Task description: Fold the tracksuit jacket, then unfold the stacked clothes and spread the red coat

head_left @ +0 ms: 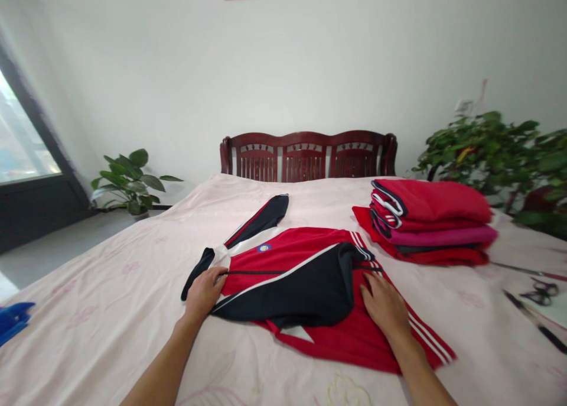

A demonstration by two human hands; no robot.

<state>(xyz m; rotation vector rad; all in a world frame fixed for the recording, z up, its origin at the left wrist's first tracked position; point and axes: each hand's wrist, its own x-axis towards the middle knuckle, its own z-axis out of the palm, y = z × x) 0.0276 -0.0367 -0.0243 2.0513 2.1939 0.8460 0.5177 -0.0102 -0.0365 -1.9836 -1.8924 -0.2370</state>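
A red and navy zip jacket [287, 299] with white stripes lies spread on the bed, its collar to the left and its striped hem to the right. My left hand [206, 291] is closed at the collar edge, fingers curled on the fabric. One navy sleeve stretches away towards the headboard, while the other lies folded across the red body. My right hand [385, 299] rests on the red cloth near the hem, fingers apart and pressing down. The undersides of both hands are hidden.
Folded red and pink clothes [434, 229] form a stack at the right. Scissors [538, 291] and a dark-handled tool [535, 323] lie near the right edge. A blue item [15, 320] is at far left. Behind the bed stands a wooden headboard [305, 155], with plants on both sides.
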